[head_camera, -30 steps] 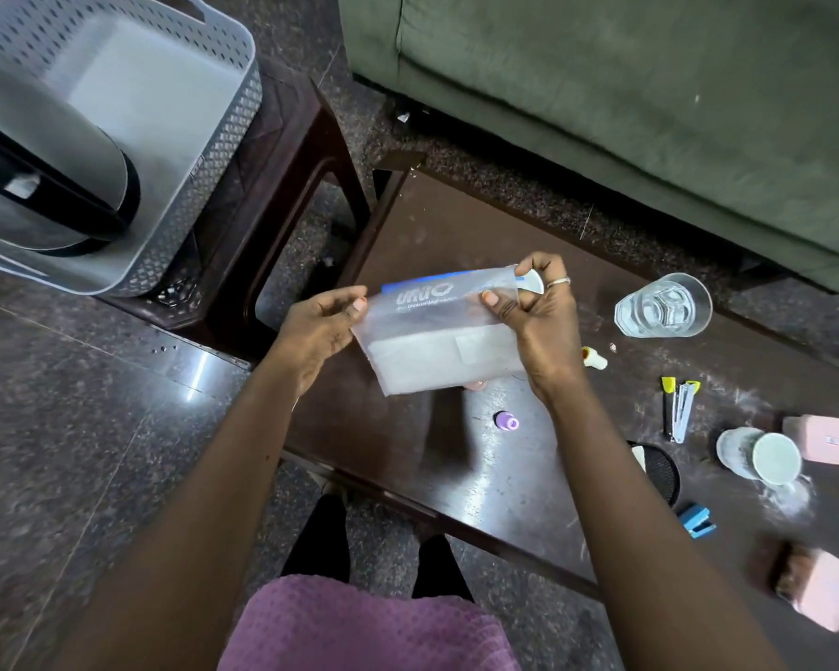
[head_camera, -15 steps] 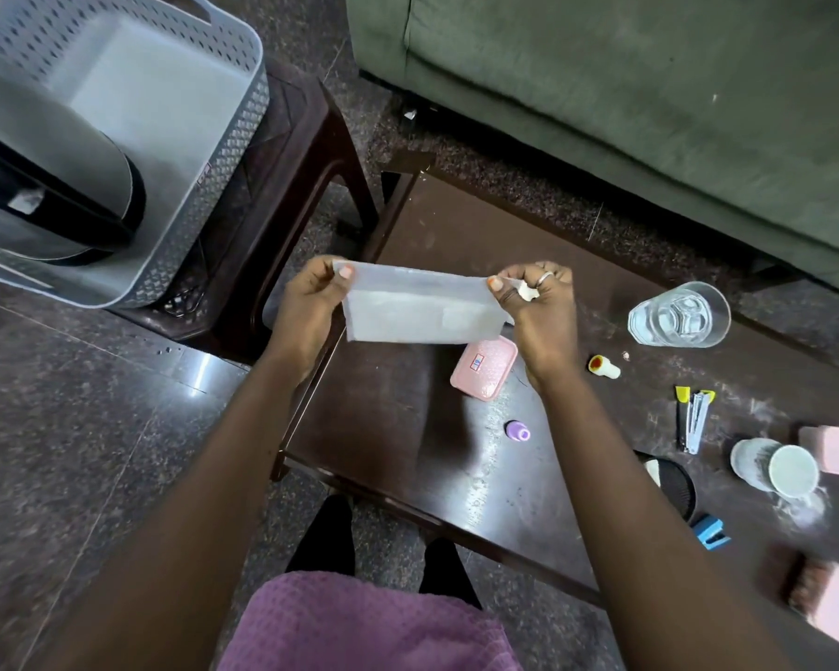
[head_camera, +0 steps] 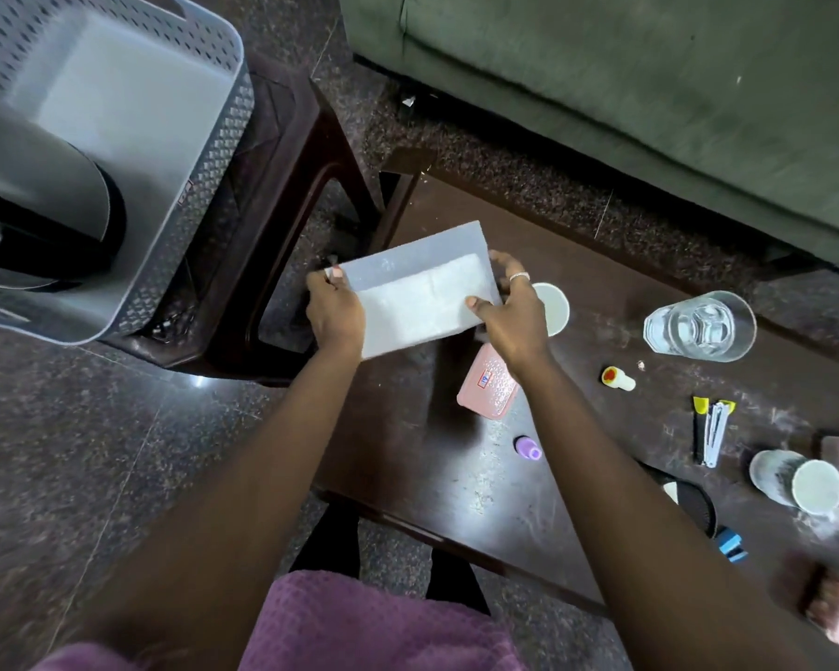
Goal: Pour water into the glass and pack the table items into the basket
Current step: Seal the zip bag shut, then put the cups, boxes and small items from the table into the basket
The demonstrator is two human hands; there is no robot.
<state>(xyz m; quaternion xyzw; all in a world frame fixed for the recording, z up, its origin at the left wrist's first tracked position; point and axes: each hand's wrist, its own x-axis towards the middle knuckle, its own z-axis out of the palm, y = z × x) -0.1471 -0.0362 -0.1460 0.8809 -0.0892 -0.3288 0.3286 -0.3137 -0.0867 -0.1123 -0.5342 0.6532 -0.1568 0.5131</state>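
"What did the person's hands have between them?"

"A frosted, translucent plastic pouch (head_camera: 420, 295), flat and rectangular, with a paler white patch showing through its middle. The left hand (head_camera: 335, 309) had its grip closed on the pouch's nine o'clock edge, thumb on top. The right hand (head_camera: 512, 314), a ring on one finger, had its grip closed on the three o'clock edge. The pouch hung over the near-left corner of the dark bench (head_camera: 456, 477)."

"And the glass?"

"The glass (head_camera: 698, 326) stood on the bench at about three o'clock from the hands, clear, faceted at the base, with water in it. Well apart from the pouch."

"Where was the basket?"

"At ten o'clock, on a separate dark stool (head_camera: 282, 196). The basket (head_camera: 204, 196) was grey with perforated walls, and a dark-banded silver vessel (head_camera: 44, 225) lay inside it."

"Anything else lying about?"

"A pink lid (head_camera: 488, 387) just below the right wrist, a white cup (head_camera: 553, 309) partly hidden behind that hand, a small purple cap (head_camera: 528, 447), a tiny red-topped bottle (head_camera: 618, 378), and a nail clipper (head_camera: 713, 433) toward four o'clock."
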